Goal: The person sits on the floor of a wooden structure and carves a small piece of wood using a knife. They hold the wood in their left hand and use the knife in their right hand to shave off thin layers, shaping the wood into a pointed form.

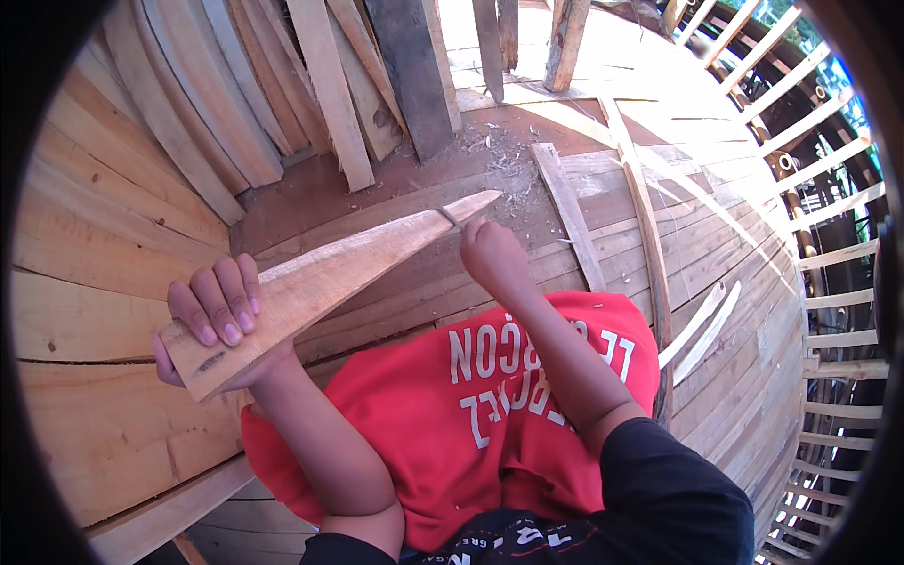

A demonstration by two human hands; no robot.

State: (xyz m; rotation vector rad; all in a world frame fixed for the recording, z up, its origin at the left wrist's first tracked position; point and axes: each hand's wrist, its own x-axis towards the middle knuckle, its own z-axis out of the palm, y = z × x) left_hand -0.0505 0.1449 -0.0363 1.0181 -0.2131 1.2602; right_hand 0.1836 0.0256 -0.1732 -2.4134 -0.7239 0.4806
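Note:
A long tapered piece of wood (348,259) lies slantwise above my lap, broad at the lower left and pointed at the upper right. My left hand (218,311) is wrapped round its broad end, fingers over the upper face, next to a dark knot. Close to the pointed end, my right hand (494,256) is closed on a thin dark blade-like tool (449,217). That strip lies across the wood just short of the tip. The fist hides its handle, so its exact kind cannot be made out.
Pale curled shavings (508,168) litter the planked floor (565,221) beyond the tip. Upright planks (330,94) lean at the back left beside a curved plank wall (94,311). Loose strips (570,212) lie to the right, and a red cloth (424,377) covers my lap.

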